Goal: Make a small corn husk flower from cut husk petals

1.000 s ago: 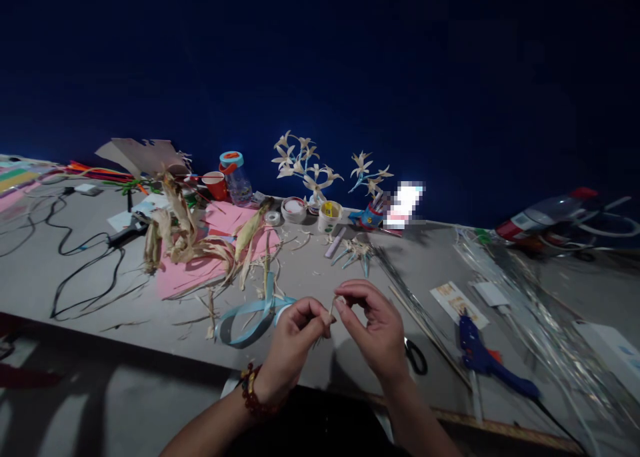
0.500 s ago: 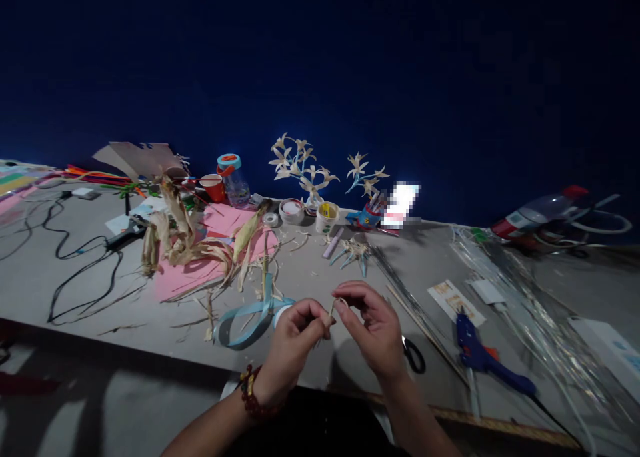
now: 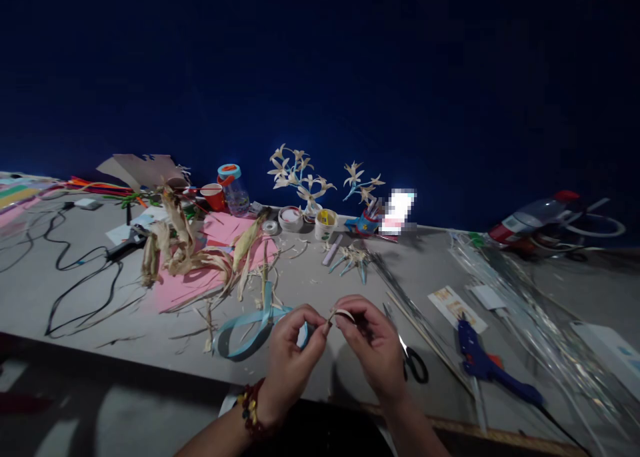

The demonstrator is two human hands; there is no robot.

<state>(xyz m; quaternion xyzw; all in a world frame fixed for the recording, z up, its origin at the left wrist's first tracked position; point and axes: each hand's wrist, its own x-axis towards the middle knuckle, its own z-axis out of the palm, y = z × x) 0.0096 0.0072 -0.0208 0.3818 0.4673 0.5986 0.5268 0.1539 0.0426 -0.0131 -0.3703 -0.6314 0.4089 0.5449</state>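
Note:
A small, pale, curved strip of corn husk (image 3: pixel 345 312) spans the gap between my fingertips, above the table's front part. My left hand (image 3: pixel 294 347), with a beaded bracelet at the wrist, pinches one end between thumb and forefinger. At the other end my right hand (image 3: pixel 375 344) grips the strip with thumb and curled fingers. Light blue ribbon (image 3: pixel 239 337) lies looped beside my left hand, partly hidden by it. Black-handled scissors (image 3: pixel 416 365) rest just right of my right hand. Behind both hands lie several small husk flowers (image 3: pixel 354 258) with blue stems.
Dried corn husks (image 3: pixel 180 260) cover pink paper (image 3: pixel 173 297) on the left, near black cables (image 3: pixel 63 264). Husk flower sprays (image 3: pixel 303 177) stand at the back among cups. To the right are thin wires (image 3: pixel 415 304), a blue glue gun (image 3: pixel 477 357) and clear plastic wrapping (image 3: pixel 530 317).
My hands have shifted slightly, and the right fingers have curled further in around the husk strip. More of the scissors shows. The whole view has tilted a little.

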